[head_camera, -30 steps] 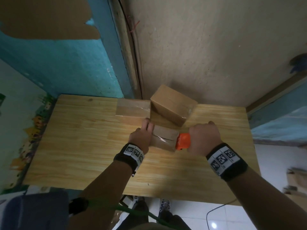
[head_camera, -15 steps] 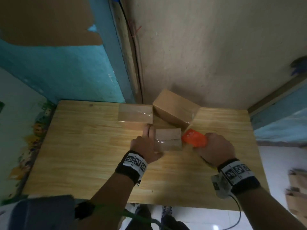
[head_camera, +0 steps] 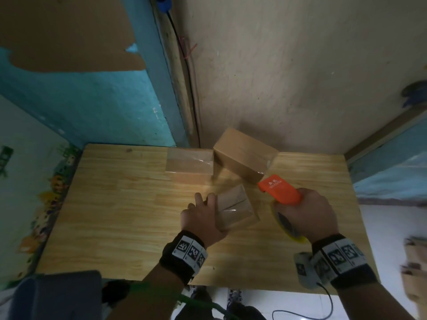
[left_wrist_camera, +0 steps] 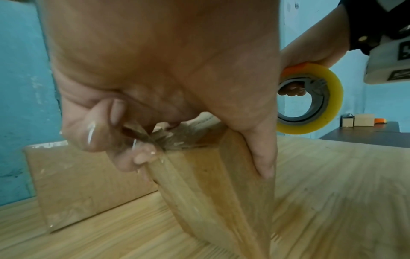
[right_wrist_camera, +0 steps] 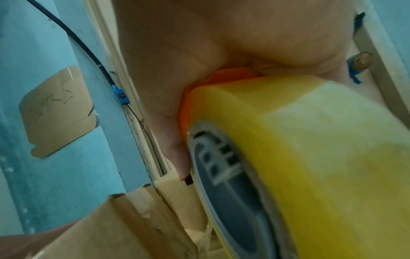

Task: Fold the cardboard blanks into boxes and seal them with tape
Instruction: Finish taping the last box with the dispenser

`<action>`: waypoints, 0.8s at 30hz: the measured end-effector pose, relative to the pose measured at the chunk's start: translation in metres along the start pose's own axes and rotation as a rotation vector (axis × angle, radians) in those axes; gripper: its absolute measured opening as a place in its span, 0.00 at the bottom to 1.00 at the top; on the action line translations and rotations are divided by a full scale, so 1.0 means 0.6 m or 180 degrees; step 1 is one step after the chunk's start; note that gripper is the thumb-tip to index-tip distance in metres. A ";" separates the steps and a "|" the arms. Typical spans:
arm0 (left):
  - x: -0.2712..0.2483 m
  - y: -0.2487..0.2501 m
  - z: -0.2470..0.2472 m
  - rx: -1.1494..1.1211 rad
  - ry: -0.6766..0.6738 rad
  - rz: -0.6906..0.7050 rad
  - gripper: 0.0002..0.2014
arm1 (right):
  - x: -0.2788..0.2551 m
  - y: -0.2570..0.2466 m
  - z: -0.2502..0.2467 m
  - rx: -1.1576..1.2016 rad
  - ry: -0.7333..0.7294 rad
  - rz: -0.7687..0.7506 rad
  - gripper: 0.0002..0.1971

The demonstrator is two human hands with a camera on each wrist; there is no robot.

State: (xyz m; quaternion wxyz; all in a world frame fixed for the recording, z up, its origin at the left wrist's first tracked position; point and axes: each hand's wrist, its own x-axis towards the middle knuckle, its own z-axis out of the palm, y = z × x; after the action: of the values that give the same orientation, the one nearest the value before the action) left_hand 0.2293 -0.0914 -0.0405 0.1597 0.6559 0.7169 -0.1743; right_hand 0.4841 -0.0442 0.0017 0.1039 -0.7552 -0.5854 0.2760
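A small cardboard box (head_camera: 235, 207) (left_wrist_camera: 213, 182) sits mid-table with clear tape over its top seam. My left hand (head_camera: 203, 215) (left_wrist_camera: 155, 87) grips its left end, thumb down the near side and fingers curled over the far edge. To the right, clear of the box, my right hand (head_camera: 309, 213) holds an orange tape dispenser (head_camera: 280, 189) with a yellow tape roll (head_camera: 286, 224) (left_wrist_camera: 310, 98) (right_wrist_camera: 310, 157). Two sealed boxes stand at the back: one flat (head_camera: 189, 163) (left_wrist_camera: 88, 184), one angled (head_camera: 245, 154).
The wooden table (head_camera: 129, 218) stands in a corner against a blue wall (head_camera: 92, 107) and a beige wall (head_camera: 288, 77). More cardboard (head_camera: 416, 269) lies off the table's right edge. A cable (head_camera: 323, 308) hangs below my right wrist.
My right hand pulled the dispenser off the small box's right end and lifted it to the right. The left hand turned the box, and its end now points toward me.
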 end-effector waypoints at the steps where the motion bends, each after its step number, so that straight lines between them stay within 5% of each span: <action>1: -0.001 0.000 0.000 0.0032 -0.0014 0.0013 0.49 | -0.001 0.005 0.000 -0.0118 -0.0016 0.0005 0.15; 7: -0.009 0.011 -0.001 0.0181 -0.0121 0.0142 0.47 | -0.006 0.028 0.002 -0.0664 -0.0411 0.0012 0.15; 11: -0.006 0.036 -0.006 0.0367 -0.0439 0.0112 0.45 | -0.009 0.037 0.001 -0.0094 -0.0771 0.0062 0.12; 17: 0.005 0.061 -0.008 0.0451 -0.0681 -0.0128 0.41 | 0.003 0.036 -0.052 0.0577 -0.0321 -0.0249 0.10; 24: -0.002 0.058 -0.010 0.0475 -0.0716 -0.0051 0.44 | 0.021 0.047 -0.090 0.0059 -0.0443 -0.0576 0.13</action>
State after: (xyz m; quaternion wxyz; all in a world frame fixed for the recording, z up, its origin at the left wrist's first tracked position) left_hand 0.2642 -0.0868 -0.0359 0.1884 0.6365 0.6847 -0.3009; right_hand 0.5382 -0.0316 0.0290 0.0944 -0.6773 -0.6544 0.3227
